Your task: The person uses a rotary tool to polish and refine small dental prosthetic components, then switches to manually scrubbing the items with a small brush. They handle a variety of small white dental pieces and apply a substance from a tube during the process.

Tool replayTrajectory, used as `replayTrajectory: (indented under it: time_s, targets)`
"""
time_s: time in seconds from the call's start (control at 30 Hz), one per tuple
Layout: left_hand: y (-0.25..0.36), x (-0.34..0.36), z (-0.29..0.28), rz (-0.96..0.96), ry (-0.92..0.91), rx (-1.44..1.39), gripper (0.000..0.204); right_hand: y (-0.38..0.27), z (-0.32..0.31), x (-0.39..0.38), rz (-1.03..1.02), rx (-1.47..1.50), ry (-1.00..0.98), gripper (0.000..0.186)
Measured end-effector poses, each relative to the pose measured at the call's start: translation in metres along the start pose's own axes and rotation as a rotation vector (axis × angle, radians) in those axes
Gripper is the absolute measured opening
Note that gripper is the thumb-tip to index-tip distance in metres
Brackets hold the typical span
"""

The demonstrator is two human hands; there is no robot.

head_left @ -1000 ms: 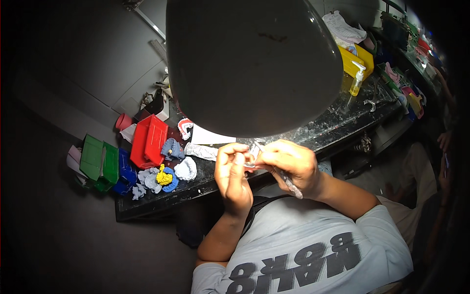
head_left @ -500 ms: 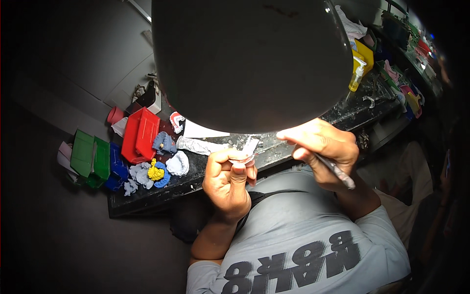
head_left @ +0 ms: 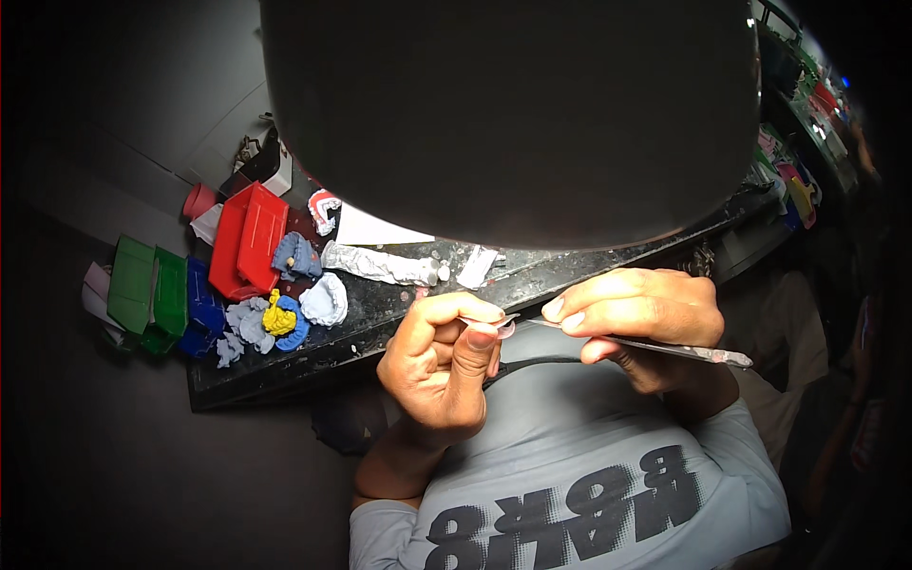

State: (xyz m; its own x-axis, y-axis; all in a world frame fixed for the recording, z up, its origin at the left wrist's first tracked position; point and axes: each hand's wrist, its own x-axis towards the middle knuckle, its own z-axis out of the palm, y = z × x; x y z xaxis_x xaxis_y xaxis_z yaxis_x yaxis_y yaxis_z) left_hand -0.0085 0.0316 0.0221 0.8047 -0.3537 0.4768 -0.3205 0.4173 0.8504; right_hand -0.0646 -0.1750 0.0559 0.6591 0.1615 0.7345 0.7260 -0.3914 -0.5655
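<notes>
Between the thumb and fingers of my left hand [head_left: 432, 370] is a small, thin, curved pinkish piece [head_left: 507, 329], with much of it hidden by the fingertips. My right hand [head_left: 655, 309] pinches a slim metal hand tool [head_left: 693, 352] like a pen. Its narrow end points left and reaches the edge of the curved piece; whether the two touch I cannot tell. The tool's thicker, stained end sticks out to the right below the palm. Both hands are raised in front of my shirt, at the near edge of the dark workbench [head_left: 560, 283].
On the bench lie a crumpled silvery tube [head_left: 380, 265], a small pale flat piece [head_left: 477, 267] and a red-and-white dental model [head_left: 324, 211]. Plaster and blue moulds [head_left: 324, 299] sit beside red bins [head_left: 249, 242]. Green bins [head_left: 142, 290] stand farther left. A big dark rounded shape [head_left: 513, 123] blocks the far middle.
My right hand has come down and levelled the tool, bringing its narrow end to the curved piece. My left hand has lowered slightly. The view has shifted, so bench items appear farther left.
</notes>
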Motion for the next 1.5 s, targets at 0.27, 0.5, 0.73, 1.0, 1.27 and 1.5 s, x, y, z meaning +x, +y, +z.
replayTrajectory:
  time_s: [0.27, 0.5, 0.73, 1.0, 1.27, 1.5]
  targets:
    - [0.001, -0.001, 0.005, 0.045, 0.015, 0.080, 0.026, 0.003, 0.006, 0.001, -0.014, 0.033, -0.012, 0.022]
    - [0.001, -0.001, 0.003, 0.051, 0.013, 0.086, 0.028, 0.005, 0.009, 0.000, -0.011, 0.040, -0.007, 0.021]
    - [-0.002, -0.002, -0.003, 0.081, -0.054, 0.056, 0.021, 0.005, 0.010, 0.001, 0.003, 0.032, -0.010, 0.018]
    - [-0.010, 0.000, -0.006, 0.109, -0.030, 0.100, 0.017, 0.013, 0.016, 0.002, -0.078, -0.073, -0.002, 0.012]
    - [-0.007, 0.000, -0.003, 0.140, 0.008, 0.068, 0.022, 0.040, 0.020, -0.003, -0.109, -0.275, 0.018, 0.013]
    - [-0.007, 0.002, -0.001, 0.070, 0.048, 0.127, 0.026, 0.015, 0.010, 0.003, -0.031, -0.102, 0.000, 0.015]
